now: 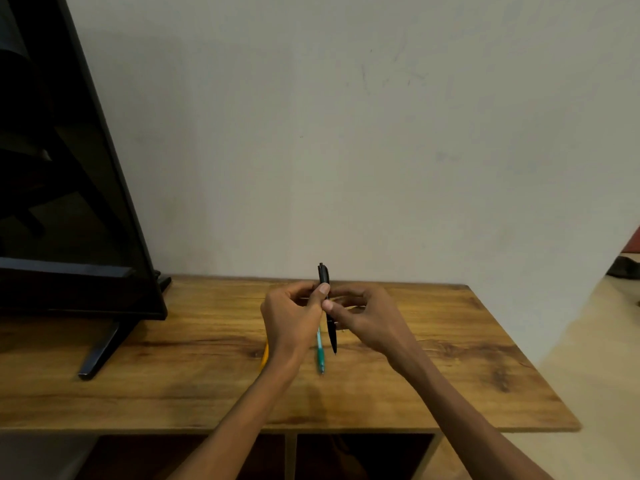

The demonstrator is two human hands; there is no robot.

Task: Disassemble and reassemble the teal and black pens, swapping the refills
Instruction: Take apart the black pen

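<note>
Both hands pinch the black pen (pixel 327 306) upright above the bench (pixel 450 358): left hand (pixel 291 318) on the upper barrel, right hand (pixel 363 315) just below. The teal pen (pixel 320 353) lies underneath. Twisted apart carelessly, small inner parts could drop and roll off

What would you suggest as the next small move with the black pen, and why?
Probably twist the halves apart. The left hand pinches the upper barrel of the black pen and the right hand grips it just below, and it looks still whole. The teal pen lies on the wooden table.
</note>
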